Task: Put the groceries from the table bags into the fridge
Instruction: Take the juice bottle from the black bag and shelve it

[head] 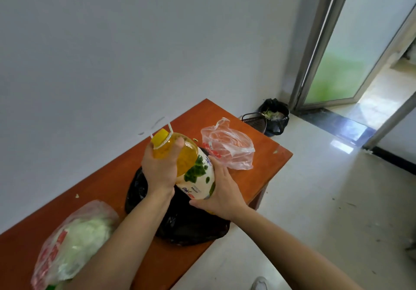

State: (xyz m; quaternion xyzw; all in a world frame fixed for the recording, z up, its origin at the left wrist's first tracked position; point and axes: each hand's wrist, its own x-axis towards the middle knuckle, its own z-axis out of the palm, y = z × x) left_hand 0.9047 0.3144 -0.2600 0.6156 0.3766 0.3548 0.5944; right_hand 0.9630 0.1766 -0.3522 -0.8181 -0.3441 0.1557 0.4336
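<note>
Both hands — left (160, 165), right (221, 192) — grip the oil bottle (191, 165) above the black bag (180, 220).

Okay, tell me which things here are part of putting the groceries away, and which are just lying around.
Part of the job:
- oil bottle, held by left hand and right hand
- black bag
- bag of greens
- clear bag

Lying about:
- trash bin
- black basket
</note>
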